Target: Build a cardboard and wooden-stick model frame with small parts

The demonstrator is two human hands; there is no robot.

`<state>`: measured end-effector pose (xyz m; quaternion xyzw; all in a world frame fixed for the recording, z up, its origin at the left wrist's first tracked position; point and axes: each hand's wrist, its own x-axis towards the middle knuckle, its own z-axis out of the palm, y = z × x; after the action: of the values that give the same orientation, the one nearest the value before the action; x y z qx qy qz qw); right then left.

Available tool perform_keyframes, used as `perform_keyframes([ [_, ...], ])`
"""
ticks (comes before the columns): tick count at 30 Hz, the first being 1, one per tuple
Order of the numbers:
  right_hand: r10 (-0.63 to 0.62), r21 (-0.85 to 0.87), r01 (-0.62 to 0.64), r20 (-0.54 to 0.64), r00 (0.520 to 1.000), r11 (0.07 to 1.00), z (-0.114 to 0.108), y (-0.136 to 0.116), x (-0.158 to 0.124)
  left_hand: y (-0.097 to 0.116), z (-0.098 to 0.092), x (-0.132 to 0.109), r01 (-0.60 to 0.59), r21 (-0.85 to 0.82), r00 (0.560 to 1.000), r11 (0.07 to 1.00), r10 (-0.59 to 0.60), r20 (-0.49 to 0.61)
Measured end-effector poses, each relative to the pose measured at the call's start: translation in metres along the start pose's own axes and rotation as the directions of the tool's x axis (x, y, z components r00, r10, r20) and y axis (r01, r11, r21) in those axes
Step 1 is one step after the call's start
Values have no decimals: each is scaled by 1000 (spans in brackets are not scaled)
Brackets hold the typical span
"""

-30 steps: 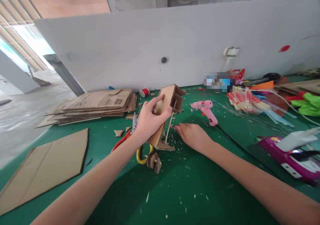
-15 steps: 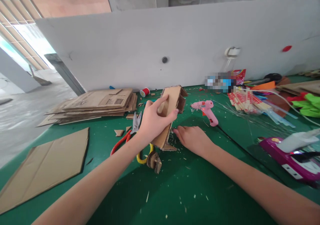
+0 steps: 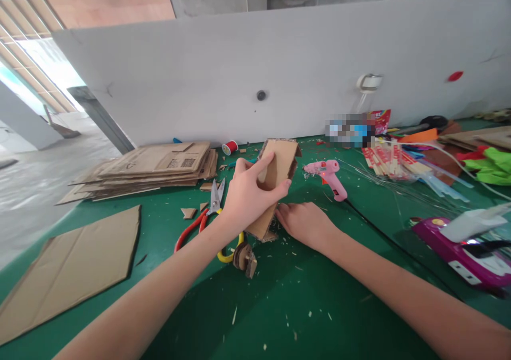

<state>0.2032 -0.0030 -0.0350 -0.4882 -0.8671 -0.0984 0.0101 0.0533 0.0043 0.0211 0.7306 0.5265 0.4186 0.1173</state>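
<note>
I see the left hand (image 3: pixel 252 194) clamped on a long brown box-shaped cardboard piece (image 3: pixel 282 160) over the green desk (image 3: pixel 319 301), its long axis from one to seven o'clock. From the right hand (image 3: pixel 304 223), it lies at eleven o'clock; whether those curled fingers hold something, I cannot tell.

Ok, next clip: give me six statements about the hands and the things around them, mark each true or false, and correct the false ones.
1. The left hand grips the box, with the right hand close by. True.
2. The glue gun lies on the table, right of the spool. True.
3. The right hand holds the glue gun. False: the glue gun lies apart from both hands.
4. The spool is green. False: it is red and white.
5. The scissors lie with their blades apart. True.
6. The scissors are right of the glue gun. False: they are left of it.
</note>
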Motion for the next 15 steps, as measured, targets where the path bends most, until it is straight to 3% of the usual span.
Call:
perform_keyframes([
  [8, 294, 100, -287, -65, 953, 953, -6, -4, 16, -7, -2, 7, -36, 12, 999, 999, 36, -9],
  [15, 124, 78, -132, 105, 987, 988, -13, -15, 4, -4, -2, 4, -59, 49, 998, 997, 59, 13],
])
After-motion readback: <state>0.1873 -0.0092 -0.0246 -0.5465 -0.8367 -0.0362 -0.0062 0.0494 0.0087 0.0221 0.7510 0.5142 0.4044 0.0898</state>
